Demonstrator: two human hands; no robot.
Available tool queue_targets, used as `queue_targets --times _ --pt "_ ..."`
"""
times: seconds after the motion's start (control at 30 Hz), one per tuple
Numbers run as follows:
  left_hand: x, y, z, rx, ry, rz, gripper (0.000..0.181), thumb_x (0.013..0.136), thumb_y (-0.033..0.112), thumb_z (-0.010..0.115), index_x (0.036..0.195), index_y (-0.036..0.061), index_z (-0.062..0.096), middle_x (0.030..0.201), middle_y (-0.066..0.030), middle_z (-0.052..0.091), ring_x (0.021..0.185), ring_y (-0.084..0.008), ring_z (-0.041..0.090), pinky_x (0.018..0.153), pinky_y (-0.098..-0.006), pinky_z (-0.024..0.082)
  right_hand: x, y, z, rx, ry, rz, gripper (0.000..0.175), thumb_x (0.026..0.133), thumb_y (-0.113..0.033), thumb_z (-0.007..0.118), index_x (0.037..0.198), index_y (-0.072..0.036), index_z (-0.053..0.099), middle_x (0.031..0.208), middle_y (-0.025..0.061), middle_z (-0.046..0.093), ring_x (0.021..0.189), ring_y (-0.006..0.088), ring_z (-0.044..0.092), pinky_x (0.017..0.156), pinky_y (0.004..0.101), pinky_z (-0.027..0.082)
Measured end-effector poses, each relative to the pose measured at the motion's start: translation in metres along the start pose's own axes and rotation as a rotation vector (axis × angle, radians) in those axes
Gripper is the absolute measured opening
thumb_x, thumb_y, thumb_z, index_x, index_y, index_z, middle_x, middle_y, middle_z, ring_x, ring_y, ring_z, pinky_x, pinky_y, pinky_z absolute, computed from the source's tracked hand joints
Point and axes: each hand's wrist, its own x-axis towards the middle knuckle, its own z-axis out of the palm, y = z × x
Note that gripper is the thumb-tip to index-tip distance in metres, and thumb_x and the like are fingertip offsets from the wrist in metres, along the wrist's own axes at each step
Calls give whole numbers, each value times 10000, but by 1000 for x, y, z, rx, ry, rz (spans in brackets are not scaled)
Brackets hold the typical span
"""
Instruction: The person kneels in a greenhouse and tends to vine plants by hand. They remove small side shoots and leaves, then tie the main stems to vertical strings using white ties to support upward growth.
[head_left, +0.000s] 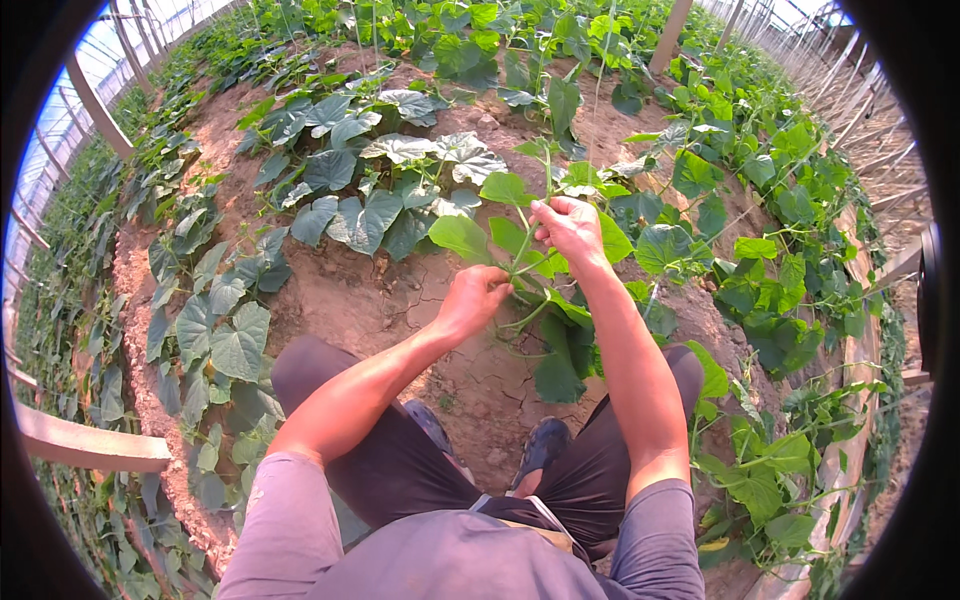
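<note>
A green leafy vine (519, 251), like a cucumber plant, rises between my two hands. My right hand (571, 229) pinches its upper stem between thumb and fingers, just under the growing tip (546, 154). Lower down, my left hand (476, 298) has its fingertips closed at a joint of the stem, on a thin part too small to make out. Broad leaves (459, 237) spread around both hands. Below them, curled stems and a large drooping leaf (559, 375) hang near the ground. A thin string (598, 90) runs upward close behind my right hand.
Cracked dry soil (352, 300) lies between my knees and the plants. Rows of leafy vines (364, 217) stand ahead, at the left and at the right (772, 277). A post (670, 36) rises ahead; a pale beam (94, 441) juts in at the lower left.
</note>
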Motion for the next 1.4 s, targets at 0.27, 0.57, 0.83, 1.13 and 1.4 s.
queue_targets --times 0.27,0.57,0.83,1.13,1.4 --pt "17 -24 16 -362 4 -120 191 1020 105 749 1146 -38 766 945 -56 777 773 -106 715 690 -294 579 -53 -109 -20 -332 450 -529 596 998 -274 797 1492 -46 554 1272 165 735 929 182 754 806 354 597" --pt "41 -26 11 -581 -17 -189 217 1070 110 701 1222 -44 718 1047 -99 787 824 -144 755 699 -285 634 -106 -87 4 251 -219 -574 343 1142 -203 625 1399 25 618 1127 79 687 836 105 680 765 283 574" --pt "44 -14 8 -675 -192 -208 318 1024 32 702 1334 -34 683 1197 -129 788 987 -199 780 894 -329 652 -124 64 18 190 -427 201 338 1170 -342 567 1136 -46 728 901 9 716 690 77 648 678 239 546" --pt "35 -11 12 -534 -128 -230 268 1135 225 612 1104 -18 721 993 -93 789 827 -128 744 755 -284 605 -82 66 4 -144 -478 229 295 1128 -306 605 1031 -63 740 803 -14 687 586 57 556 558 249 458" --pt "43 -1 6 -502 -327 -420 205 1115 220 643 1076 49 749 985 -65 795 773 -77 661 682 -253 530 -45 104 -1 -207 -27 -126 263 1071 -261 712 1072 -2 754 824 20 710 723 84 600 665 315 496"
